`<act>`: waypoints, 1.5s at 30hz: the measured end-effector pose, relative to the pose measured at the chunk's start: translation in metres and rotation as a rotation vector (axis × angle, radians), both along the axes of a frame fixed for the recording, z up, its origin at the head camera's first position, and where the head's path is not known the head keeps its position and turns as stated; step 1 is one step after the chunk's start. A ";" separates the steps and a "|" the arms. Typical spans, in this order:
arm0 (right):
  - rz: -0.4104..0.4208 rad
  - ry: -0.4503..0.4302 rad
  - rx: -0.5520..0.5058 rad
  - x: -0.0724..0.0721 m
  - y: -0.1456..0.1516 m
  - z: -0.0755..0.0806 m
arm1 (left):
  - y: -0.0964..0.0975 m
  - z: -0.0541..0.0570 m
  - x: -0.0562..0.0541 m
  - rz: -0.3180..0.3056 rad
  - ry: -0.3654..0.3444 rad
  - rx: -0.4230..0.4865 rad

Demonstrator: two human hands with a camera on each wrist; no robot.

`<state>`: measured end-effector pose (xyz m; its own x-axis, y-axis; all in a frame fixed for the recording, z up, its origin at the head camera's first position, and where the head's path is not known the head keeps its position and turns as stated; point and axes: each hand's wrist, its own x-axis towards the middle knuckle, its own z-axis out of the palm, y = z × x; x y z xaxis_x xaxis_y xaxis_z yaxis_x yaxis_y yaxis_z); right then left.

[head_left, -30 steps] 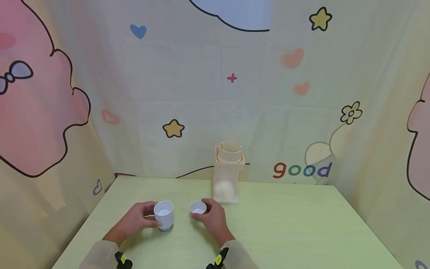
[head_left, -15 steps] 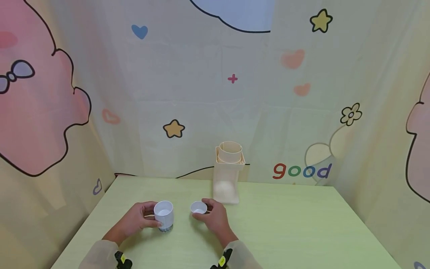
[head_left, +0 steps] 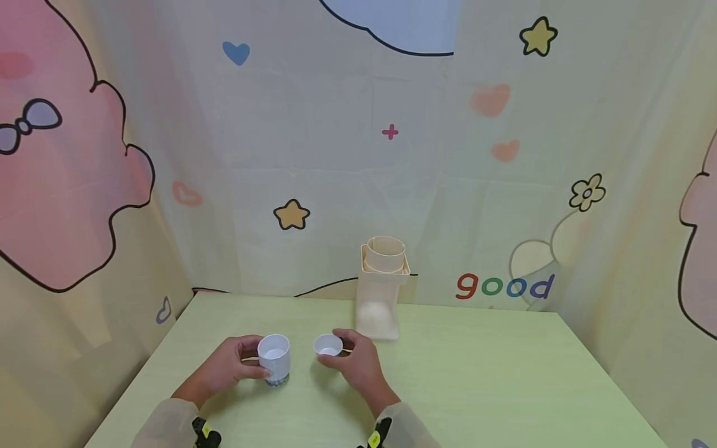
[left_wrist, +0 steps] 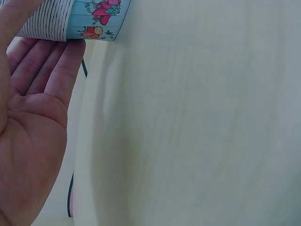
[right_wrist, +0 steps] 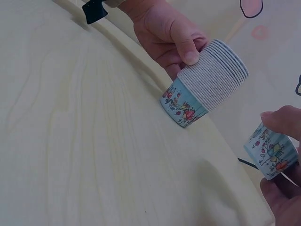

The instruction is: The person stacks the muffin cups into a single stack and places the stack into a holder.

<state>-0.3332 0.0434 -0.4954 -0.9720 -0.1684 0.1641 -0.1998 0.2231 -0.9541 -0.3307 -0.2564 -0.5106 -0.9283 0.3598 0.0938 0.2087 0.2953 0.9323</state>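
Note:
In the head view my left hand [head_left: 229, 364] grips a stack of nested paper cups [head_left: 274, 367] from its left side, thumb in front. The stack stands mouth up, close over the table. White rims and a pale blue bottom cup with a red printed pattern show in the left wrist view, where my fingers [left_wrist: 61, 66] lie against the stack's side. To the right, my right hand [head_left: 361, 367] pinches a single paper cup [head_left: 327, 343], mouth up, between thumb and fingers. A gap separates this cup from the stack. Its blue printed side shows in the right wrist view.
Behind my right hand, toward the table's far edge, stands a cream plastic dispenser-like holder [head_left: 378, 305] with a round tube on top. A patterned cloth [head_left: 336, 143] hangs behind and beside the pale green table [head_left: 493, 373].
My right hand has shifted the single cup slightly left, while its wrist has swung a little to the right. My left hand and the stack stay nearly where they were.

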 end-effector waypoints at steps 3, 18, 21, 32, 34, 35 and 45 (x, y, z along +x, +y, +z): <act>0.013 0.017 -0.017 0.001 -0.002 0.003 | 0.000 -0.001 0.000 -0.007 0.003 0.004; 0.096 0.018 -0.124 0.006 -0.013 0.024 | 0.000 -0.001 0.000 -0.005 -0.002 0.004; 0.108 0.013 -0.147 0.006 -0.016 0.029 | 0.000 0.000 -0.001 -0.001 -0.010 0.008; 0.152 0.039 -0.204 0.011 -0.032 0.044 | 0.001 0.002 0.001 0.004 -0.009 -0.004; 0.161 0.042 -0.212 0.011 -0.036 0.046 | 0.002 0.003 0.002 -0.001 -0.003 -0.010; 0.167 0.042 -0.216 0.011 -0.037 0.046 | 0.002 0.003 0.002 -0.001 -0.005 -0.010; 0.193 0.032 -0.182 0.011 -0.055 0.045 | 0.000 0.003 0.002 -0.015 -0.004 0.009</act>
<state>-0.3227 -0.0113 -0.4504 -0.9184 -0.3153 0.2391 -0.2531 0.0034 -0.9674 -0.3287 -0.2559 -0.5073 -0.9233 0.3726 0.0935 0.2094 0.2841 0.9357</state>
